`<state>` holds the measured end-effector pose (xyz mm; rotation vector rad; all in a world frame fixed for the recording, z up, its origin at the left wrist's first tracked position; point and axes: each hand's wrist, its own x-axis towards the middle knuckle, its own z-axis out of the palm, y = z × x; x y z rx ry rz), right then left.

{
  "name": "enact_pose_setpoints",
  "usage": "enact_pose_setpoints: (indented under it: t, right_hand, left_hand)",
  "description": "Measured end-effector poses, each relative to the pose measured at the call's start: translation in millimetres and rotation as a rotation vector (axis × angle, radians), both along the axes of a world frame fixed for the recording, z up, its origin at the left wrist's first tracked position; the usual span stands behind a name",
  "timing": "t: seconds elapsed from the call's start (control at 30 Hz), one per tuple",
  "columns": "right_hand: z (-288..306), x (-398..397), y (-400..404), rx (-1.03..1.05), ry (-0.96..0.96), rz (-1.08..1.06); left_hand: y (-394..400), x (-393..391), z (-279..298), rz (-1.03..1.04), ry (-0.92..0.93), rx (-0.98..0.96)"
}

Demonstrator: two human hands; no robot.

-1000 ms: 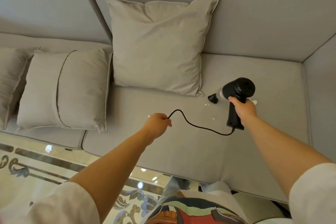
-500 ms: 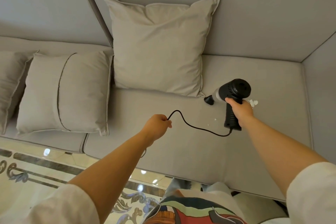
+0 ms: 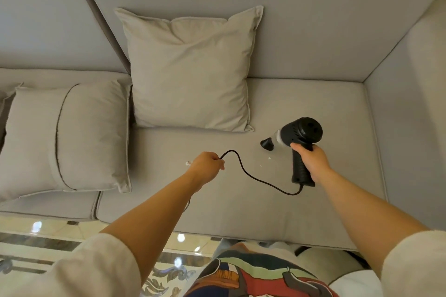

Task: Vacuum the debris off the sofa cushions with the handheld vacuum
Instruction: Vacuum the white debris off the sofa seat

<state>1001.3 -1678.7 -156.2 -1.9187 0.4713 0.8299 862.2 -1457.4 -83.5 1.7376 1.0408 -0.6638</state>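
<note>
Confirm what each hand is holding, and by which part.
Right hand grips the black handheld vacuum by its ribbed pistol handle. Left hand is closed on the thin black power cord, partway along it.

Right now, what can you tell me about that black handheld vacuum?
The handheld vacuum is black, pistol-shaped plastic with a round vented body, a pale collar and a small flared nozzle pointing left and down just above the sofa seat. The right hand grips its ribbed handle; a black cord runs from the base to the left hand.
</note>
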Motion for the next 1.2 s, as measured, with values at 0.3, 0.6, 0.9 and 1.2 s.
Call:
enact_pose_setpoints:
  t: [0.3, 0.6, 0.9, 1.2]
  right_hand:
    - [-5, -34, -36, -0.053, 0.047, -0.107]
    - [-22, -40, -5, -0.01, 0.073, -0.218]
    - [-21, -42, -3, -0.019, 0.083, -0.199]
    - [-22, -44, -2, -0.049, 0.036, -0.112]
  left_hand:
    - [-18, -9, -5, -0.109, -0.003, -0.057]
    - [4, -34, -8, -0.059, 0.016, 0.005]
    - [8, -38, -10, -0.058, 0.011, -0.01]
    - [6, -36, -10, -0.097, 0.007, -0.005]
